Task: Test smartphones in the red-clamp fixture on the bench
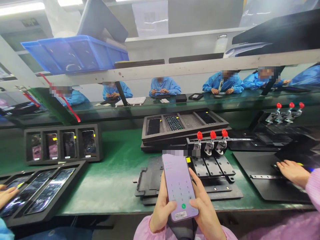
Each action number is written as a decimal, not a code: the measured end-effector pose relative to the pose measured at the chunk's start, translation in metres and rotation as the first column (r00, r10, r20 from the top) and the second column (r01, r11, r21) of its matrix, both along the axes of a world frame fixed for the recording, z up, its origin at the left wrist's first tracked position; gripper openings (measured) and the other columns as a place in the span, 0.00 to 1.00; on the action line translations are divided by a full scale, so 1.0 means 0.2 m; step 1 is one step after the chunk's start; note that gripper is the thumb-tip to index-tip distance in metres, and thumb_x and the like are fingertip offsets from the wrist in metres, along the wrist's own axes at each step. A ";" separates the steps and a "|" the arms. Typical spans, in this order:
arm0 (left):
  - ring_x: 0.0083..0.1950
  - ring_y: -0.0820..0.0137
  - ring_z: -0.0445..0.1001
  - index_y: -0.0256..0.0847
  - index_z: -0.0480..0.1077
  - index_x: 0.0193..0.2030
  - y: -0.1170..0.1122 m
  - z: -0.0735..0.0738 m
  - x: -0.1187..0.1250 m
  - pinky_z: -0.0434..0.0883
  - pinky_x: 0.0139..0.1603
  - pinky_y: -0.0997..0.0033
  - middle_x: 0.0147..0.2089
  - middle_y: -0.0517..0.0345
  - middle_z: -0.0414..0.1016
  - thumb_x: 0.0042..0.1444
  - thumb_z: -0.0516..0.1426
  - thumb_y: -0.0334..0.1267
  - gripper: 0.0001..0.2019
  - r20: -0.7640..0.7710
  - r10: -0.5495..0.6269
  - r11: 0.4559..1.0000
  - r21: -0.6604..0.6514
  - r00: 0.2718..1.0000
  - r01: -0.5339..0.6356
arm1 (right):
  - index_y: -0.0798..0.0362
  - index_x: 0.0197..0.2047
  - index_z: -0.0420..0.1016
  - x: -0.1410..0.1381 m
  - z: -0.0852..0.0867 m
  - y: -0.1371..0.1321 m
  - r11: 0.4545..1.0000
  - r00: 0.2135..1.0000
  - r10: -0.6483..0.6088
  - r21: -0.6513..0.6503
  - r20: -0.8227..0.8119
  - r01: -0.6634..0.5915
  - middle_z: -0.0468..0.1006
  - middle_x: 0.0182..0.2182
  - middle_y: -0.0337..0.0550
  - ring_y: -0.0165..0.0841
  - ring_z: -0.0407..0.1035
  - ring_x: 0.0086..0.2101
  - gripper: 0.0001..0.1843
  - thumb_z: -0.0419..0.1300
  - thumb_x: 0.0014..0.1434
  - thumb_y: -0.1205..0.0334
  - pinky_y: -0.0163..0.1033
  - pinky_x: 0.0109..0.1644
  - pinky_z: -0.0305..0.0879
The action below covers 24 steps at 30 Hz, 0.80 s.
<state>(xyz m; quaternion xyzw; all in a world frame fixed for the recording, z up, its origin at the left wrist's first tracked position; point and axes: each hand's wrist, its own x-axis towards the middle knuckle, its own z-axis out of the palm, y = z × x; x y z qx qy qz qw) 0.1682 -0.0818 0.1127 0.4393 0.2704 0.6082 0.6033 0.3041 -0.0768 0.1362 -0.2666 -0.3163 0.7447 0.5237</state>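
Over the green workbench (112, 186), left hand (162, 208) and right hand (206, 210) clasp a smartphone (178, 185).

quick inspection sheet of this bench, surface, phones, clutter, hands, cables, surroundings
surface: green bench top
job's things: phone showing a dial pad, held above a black fixture plate; three red-handled toggle clamps behind it; black foam tray with four phones to the left; black tray ahead
clutter: white sheets on the far bench
hands: left hand and right hand both grip the phone
cables: red strip upper left, cord or strap cannot tell
surroundings: blue crate overhead; person in blue smock across the bench; co-worker's hand at right
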 end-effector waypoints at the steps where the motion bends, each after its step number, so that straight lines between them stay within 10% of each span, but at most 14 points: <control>1: 0.66 0.51 0.49 0.52 0.38 0.67 0.00 0.01 0.00 0.55 0.63 0.52 0.68 0.56 0.48 0.51 0.57 0.39 0.41 0.005 -0.007 1.000 0.007 1.000 0.007 | 0.43 0.62 0.50 0.00 0.00 0.00 1.000 1.000 -0.004 -0.007 0.018 0.004 0.64 0.57 0.42 0.38 0.61 0.54 0.37 0.55 0.49 0.66 0.44 0.57 0.58; 14: 0.66 0.54 0.50 0.51 0.38 0.67 -0.02 0.00 0.02 0.55 0.64 0.56 0.69 0.55 0.47 0.55 0.55 0.42 0.37 -0.167 0.059 0.997 0.058 0.984 -0.050 | 0.47 0.58 0.51 -0.07 0.06 0.00 0.970 0.893 -0.239 0.122 0.380 0.208 0.71 0.48 0.47 0.37 0.69 0.46 0.34 0.60 0.51 0.52 0.40 0.49 0.67; 24: 0.65 0.56 0.55 0.51 0.32 0.67 -0.04 -0.05 0.04 0.55 0.64 0.57 0.68 0.51 0.48 0.55 0.54 0.35 0.40 -0.340 0.106 0.989 0.138 0.935 -0.062 | 0.47 0.54 0.50 -0.07 0.03 0.03 0.973 0.906 -0.230 0.060 0.354 0.223 0.76 0.40 0.46 0.37 0.73 0.37 0.33 0.62 0.51 0.50 0.40 0.39 0.70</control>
